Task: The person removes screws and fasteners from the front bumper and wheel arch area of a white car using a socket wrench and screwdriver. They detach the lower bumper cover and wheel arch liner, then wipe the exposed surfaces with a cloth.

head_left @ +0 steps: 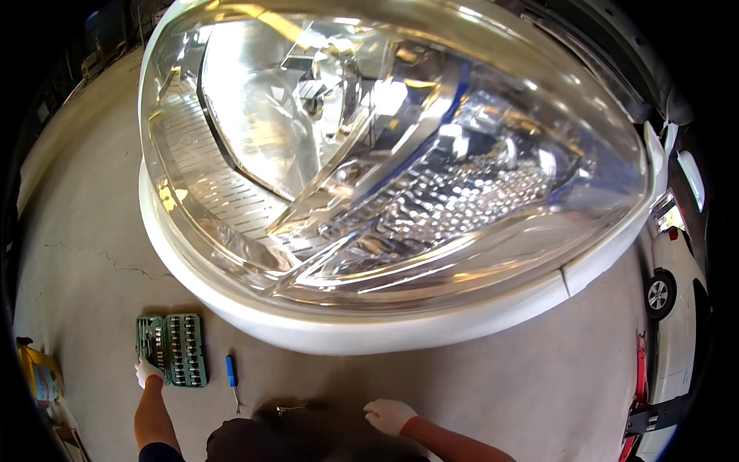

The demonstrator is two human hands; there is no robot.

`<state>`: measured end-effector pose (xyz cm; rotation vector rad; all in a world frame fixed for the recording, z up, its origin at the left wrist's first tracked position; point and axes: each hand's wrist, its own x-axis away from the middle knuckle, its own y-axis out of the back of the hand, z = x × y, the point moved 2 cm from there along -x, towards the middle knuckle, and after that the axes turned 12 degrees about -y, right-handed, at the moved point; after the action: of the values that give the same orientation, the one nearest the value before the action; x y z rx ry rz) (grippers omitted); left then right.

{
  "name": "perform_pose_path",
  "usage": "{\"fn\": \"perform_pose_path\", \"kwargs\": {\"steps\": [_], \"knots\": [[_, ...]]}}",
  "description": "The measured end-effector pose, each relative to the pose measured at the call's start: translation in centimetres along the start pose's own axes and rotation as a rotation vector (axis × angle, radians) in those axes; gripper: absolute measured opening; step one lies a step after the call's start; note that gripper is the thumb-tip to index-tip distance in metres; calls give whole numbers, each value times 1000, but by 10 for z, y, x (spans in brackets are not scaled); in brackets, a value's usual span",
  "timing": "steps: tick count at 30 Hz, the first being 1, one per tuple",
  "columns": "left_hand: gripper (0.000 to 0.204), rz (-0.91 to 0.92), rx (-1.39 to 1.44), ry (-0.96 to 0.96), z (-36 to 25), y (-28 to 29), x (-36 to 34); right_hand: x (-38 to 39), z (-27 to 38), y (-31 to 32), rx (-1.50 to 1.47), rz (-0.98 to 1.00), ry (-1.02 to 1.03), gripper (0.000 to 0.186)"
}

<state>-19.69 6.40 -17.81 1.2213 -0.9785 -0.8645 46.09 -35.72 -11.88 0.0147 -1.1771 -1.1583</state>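
A large clear headlight (431, 192) in a white body panel (369, 331) fills the upper middle, very near. My left hand (148, 373), in a white glove with an orange cuff, is at the near left edge of a green socket set case (185, 350) lying unfolded on the floor. Its fingers look apart. Rows of metal sockets sit in the case. My right hand (389, 416), gloved alike, is low near the middle with its fingers curled; whatever may be inside is hidden. Between them lie a blue-handled pry tool (232, 371) with a forked tip and a small silvery metal item (289, 409).
A crack (135, 269) runs across the concrete floor left of the headlight. At the far left edge stands a yellow bag or container (41, 375). Along the right are a white car (677, 308) with its wheel (660, 295) and a red metal part (641, 362).
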Motion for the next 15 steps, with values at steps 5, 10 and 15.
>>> {"fn": "perform_pose_path", "kwargs": {"steps": [5, 10, 15], "knots": [[36, -84, 172, 10, -11, -2, 25, 21, 38, 3, 26, 20, 36, 44], [34, 64, 155, -140, -25, 20, 6, 16, 71, 3, -12, -91, 99, 42], [41, -5, 224, -109, 1, 23, 24, 12, 86, -4, 5, -46, 57, 42]]}}
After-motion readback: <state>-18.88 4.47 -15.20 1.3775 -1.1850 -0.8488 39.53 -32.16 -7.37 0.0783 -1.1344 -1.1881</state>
